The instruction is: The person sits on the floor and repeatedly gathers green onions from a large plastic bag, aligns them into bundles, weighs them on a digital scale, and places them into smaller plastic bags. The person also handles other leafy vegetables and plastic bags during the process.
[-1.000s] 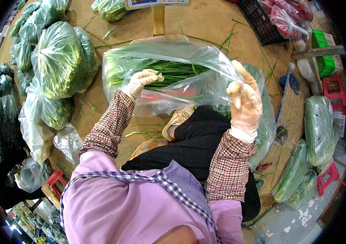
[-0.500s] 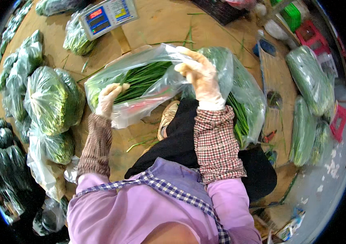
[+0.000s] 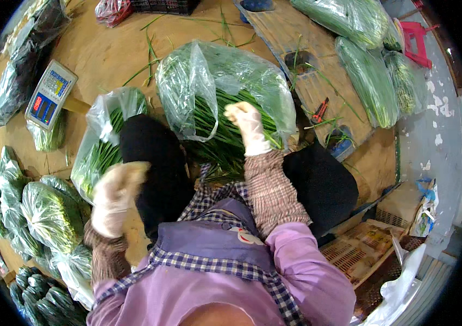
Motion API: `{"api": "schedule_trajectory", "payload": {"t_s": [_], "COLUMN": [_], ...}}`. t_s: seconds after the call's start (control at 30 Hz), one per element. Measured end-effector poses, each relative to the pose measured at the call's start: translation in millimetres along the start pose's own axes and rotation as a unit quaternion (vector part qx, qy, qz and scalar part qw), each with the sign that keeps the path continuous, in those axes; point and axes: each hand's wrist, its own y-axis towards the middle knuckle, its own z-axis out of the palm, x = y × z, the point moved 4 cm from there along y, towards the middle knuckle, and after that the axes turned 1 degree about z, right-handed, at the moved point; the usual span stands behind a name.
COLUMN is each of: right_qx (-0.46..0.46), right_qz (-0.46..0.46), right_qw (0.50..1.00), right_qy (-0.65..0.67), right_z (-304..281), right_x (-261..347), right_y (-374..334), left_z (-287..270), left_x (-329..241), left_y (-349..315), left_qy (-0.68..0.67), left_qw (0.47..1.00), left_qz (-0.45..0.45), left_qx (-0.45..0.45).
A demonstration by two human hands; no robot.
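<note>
A large clear plastic bag (image 3: 179,70) full of long, thin green leaves that look like garlic chives (image 3: 231,103) lies in front of me. My right hand (image 3: 246,122), in a pale glove, is over its near side with the fingers curled in; whatever they hold is hidden. A smaller clear bag of chives (image 3: 100,152) rests left of my left knee, near the scale's post. My left hand (image 3: 116,198), gloved too, hangs in the air close to that bag, its fingers smeared by motion.
A digital scale display (image 3: 51,95) stands at the left. Bagged greens (image 3: 51,214) are piled below it. On the right lie a worn board (image 3: 274,38) with red-handled clippers (image 3: 320,110), more bagged vegetables (image 3: 369,81) and a pink plastic stool (image 3: 416,43). Crates (image 3: 359,250) sit at lower right.
The view has swung right. Both hands have left the smaller bag, which they were holding; it now lies beside my left knee. My right hand has come to the large bag.
</note>
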Motion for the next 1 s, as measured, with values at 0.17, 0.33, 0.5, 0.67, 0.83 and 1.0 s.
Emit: {"api": "schedule_trajectory", "payload": {"t_s": [0.17, 0.33, 0.5, 0.67, 0.83, 1.0], "right_qx": [-0.013, -0.161, -0.193, -0.131, -0.009, 0.025], "right_qz": [0.115, -0.041, -0.2, -0.223, -0.104, -0.06], "right_qw": [0.941, 0.803, 0.731, 0.658, 0.829, 0.914], "right_qy": [-0.318, -0.572, -0.624, -0.707, -0.549, -0.4], "right_z": [-83, -147, -169, -165, -182, -61], "right_x": [-32, -3, 37, 111, 99, 97], "right_y": [68, 72, 103, 136, 136, 8], "left_z": [214, 250, 93, -13, -2, -13], "left_x": [23, 81, 122, 41, 4, -26], "left_y": [95, 152, 268, 310, 340, 314], "left_qy": [0.013, 0.482, 0.636, 0.755, 0.791, 0.798], "left_qw": [0.929, 0.847, 0.769, 0.5, 0.539, 0.517], "left_qz": [0.104, -0.031, -0.003, 0.386, 0.284, 0.298], "left_qx": [0.354, 0.223, 0.063, -0.176, -0.063, -0.085]}}
